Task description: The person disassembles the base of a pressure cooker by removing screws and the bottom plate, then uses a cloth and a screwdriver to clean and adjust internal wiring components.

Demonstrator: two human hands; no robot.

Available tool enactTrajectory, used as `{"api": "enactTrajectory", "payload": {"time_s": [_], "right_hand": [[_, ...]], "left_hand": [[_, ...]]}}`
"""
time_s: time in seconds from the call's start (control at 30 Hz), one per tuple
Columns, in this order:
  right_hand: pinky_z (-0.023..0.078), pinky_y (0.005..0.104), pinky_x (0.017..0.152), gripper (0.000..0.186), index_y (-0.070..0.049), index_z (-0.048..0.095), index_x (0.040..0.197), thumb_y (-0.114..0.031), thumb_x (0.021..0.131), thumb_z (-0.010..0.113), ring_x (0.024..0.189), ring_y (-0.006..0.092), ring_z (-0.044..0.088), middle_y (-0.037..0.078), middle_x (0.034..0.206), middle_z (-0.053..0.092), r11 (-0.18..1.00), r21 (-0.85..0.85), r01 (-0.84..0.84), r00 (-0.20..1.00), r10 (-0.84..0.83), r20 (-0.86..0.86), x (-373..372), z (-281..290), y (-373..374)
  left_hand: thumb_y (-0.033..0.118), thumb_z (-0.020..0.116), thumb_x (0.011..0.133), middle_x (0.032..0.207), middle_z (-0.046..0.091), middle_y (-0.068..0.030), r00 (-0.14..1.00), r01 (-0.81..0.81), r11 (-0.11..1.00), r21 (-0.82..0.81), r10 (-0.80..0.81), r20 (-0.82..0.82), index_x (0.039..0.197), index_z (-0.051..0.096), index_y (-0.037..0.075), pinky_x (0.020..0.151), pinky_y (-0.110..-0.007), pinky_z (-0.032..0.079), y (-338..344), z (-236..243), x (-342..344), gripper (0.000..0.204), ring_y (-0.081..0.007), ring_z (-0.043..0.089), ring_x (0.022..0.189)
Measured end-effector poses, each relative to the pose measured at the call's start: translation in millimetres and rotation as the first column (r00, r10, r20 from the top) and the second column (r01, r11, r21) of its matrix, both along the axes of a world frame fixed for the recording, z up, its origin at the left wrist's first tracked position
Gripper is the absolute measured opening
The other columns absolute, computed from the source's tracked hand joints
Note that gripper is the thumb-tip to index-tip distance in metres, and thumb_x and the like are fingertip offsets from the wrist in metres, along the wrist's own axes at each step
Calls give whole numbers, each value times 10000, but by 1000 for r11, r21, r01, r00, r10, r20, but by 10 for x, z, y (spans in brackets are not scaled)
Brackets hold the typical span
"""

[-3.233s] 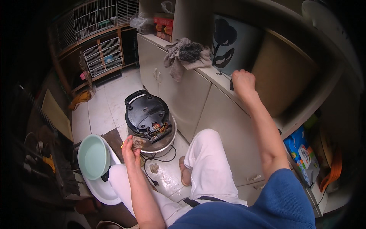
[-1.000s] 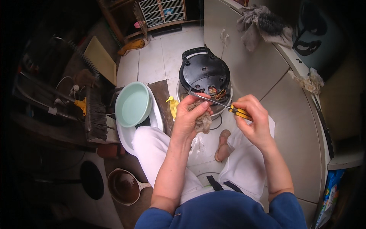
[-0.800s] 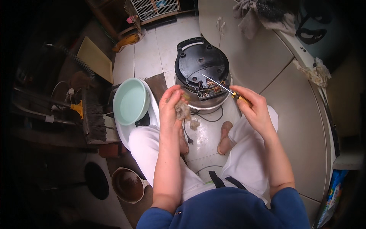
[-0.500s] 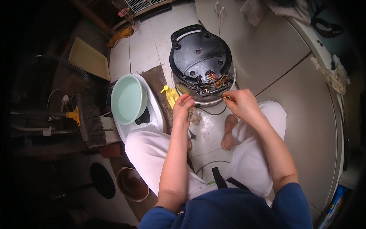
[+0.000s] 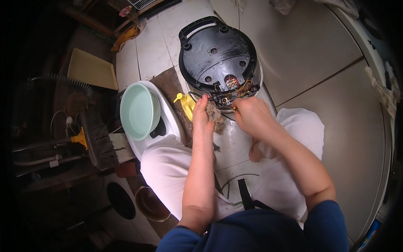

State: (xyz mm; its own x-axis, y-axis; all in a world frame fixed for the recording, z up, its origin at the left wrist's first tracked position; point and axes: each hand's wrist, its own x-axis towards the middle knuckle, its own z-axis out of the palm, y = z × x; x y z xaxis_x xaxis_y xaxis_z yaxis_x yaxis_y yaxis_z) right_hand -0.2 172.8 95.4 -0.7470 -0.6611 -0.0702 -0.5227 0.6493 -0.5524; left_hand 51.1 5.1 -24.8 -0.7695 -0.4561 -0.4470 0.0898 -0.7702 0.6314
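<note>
An upturned round cooker with a black base plate stands on the tiled floor between my knees. Coloured wires show in an opening at its near edge. My left hand presses a crumpled brownish rag against the cooker's near rim. My right hand is closed just right of it at the wiring opening. It grips a yellow-handled screwdriver, of which only a sliver shows. The two hands almost touch.
A small yellow bottle lies left of my left hand. A pale green basin rests on a white lid at my left knee. A brush and a beige tray lie further left. Cabinet doors stand at the right.
My right hand came down from the cabinet with the screwdriver and met my left hand at the cooker. Both hands then moved in to the wiring opening, hiding the screwdriver shaft.
</note>
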Motion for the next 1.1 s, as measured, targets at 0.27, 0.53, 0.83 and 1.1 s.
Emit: {"api": "enactTrajectory", "payload": {"time_s": [0.27, 0.53, 0.83, 1.1], "right_hand": [[512, 425, 735, 228, 54, 652, 958, -45, 782, 547, 798, 401, 648, 261, 839, 651, 966, -253, 52, 975, 5, 220, 39, -35, 121], [497, 475, 750, 226, 99, 637, 934, 18, 762, 515, 784, 431, 636, 296, 788, 628, 927, -359, 108, 968, -15, 251, 142, -44, 203], [499, 453, 751, 214, 72, 631, 971, 5, 787, 547, 814, 419, 635, 263, 885, 650, 885, -452, 112, 977, -14, 214, 209, -162, 299], [499, 343, 698, 271, 57, 629, 1057, -23, 806, 566, 770, 236, 634, 149, 870, 667, 875, -438, 206, 917, -16, 398, 147, -307, 353]], "left_hand": [[181, 568, 961, 801, 632, -46, 1000, -15, 999, -50, 15, -11, 887, 595, 68, 607, -295, 505, 18, -16, -5, 138, -165, 593, 648], [186, 563, 964, 813, 637, -46, 1000, -14, 999, -42, 14, 11, 888, 591, 71, 611, -296, 506, 49, -5, -15, 141, -162, 598, 667], [200, 575, 957, 810, 629, -39, 1000, -6, 999, -38, 6, 6, 894, 587, 75, 595, -293, 496, 27, -17, 0, 141, -161, 591, 662], [199, 582, 953, 805, 618, -43, 1000, -13, 999, -38, 13, -10, 895, 586, 72, 595, -294, 493, 12, -56, -11, 140, -164, 580, 664]]}}
